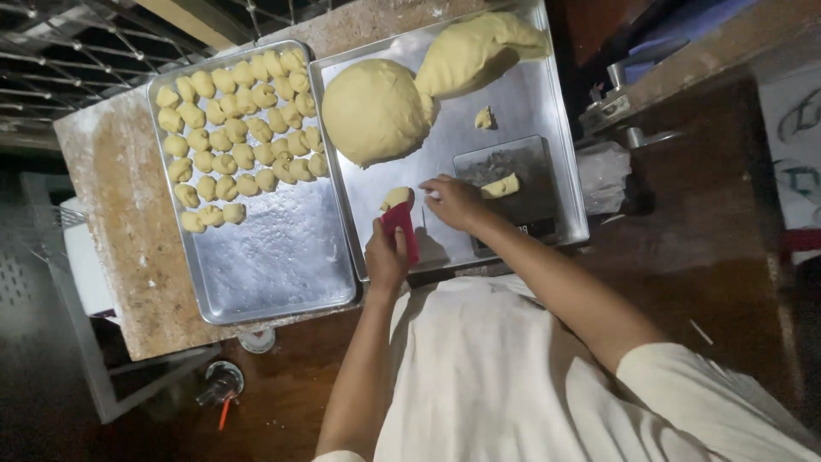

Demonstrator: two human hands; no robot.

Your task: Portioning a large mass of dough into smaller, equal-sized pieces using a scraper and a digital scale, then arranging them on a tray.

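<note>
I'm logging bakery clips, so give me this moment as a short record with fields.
left hand: left hand grips a red scraper with a small dough piece at its tip
right hand: right hand, empty, beside that piece
scale: dough scrap on it
right tray: large dough mass
left tray: rows of dough balls

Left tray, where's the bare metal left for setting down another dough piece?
The left tray is bare across its near half, from the last dough pieces to the near rim. Its far half is packed. The right tray has room between the big dough mass and the scale, around a small scrap.
</note>
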